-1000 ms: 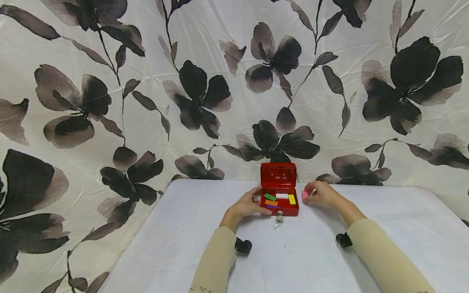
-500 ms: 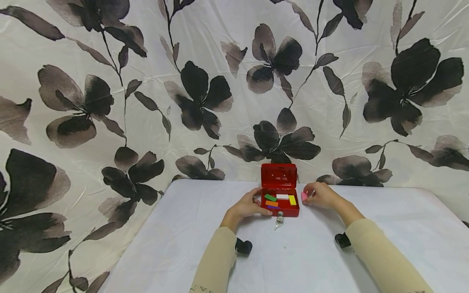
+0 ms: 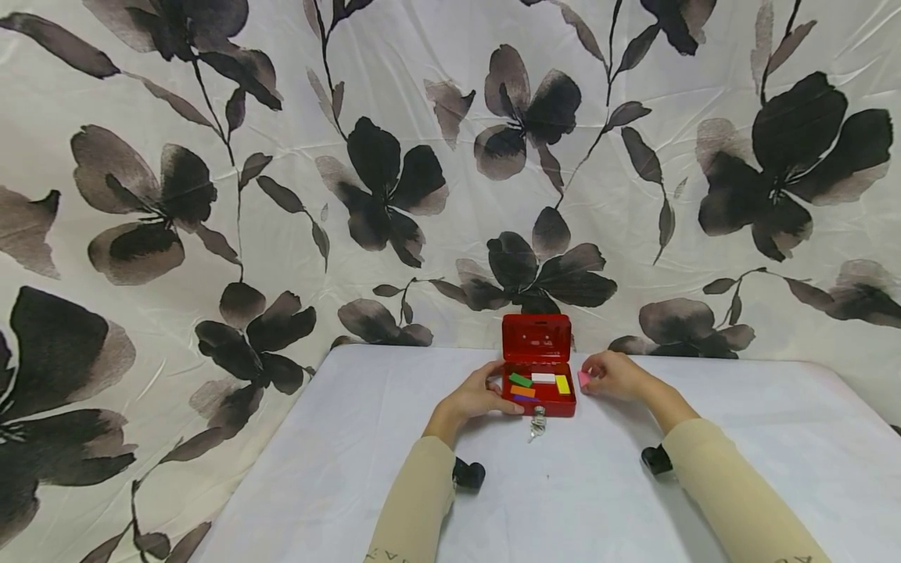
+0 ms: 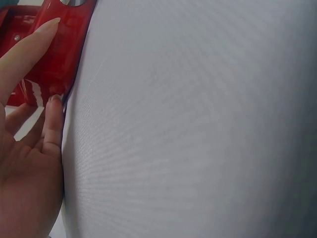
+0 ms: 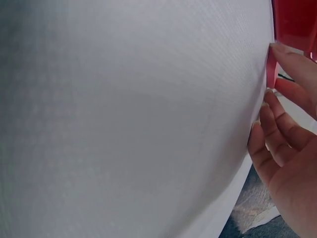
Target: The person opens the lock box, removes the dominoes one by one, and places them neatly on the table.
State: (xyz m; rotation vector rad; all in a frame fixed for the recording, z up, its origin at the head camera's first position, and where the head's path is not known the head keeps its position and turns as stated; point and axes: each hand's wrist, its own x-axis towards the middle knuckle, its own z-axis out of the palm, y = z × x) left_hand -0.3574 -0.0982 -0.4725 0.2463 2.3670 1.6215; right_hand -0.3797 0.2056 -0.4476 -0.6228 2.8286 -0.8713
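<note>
A red metal cash box (image 3: pixel 559 408) stands at the far side of the table with its lid (image 3: pixel 536 338) raised. Inside lie small coloured blocks: a green block (image 3: pixel 521 380), a white block (image 3: pixel 543 378), a yellow block (image 3: pixel 562 384), an orange block (image 3: pixel 522 391) and a purple block (image 3: pixel 524 398). My left hand (image 3: pixel 480 392) holds the box at its left side, thumb along the front wall in the left wrist view. Just right of the box, my right hand (image 3: pixel 616 375) pinches a pink block (image 5: pixel 271 69) between thumb and fingers, low at the tabletop.
Keys (image 3: pixel 538 424) hang from the lock at the front of the box. A white cloth covers the table (image 3: pixel 556 516). Behind its far edge hangs a flower-patterned curtain (image 3: pixel 422 70). Black wrist cameras are strapped under both forearms.
The right hand has shifted very slightly left with the pink block, a little closer to the box. The left hand keeps its hold on the box.
</note>
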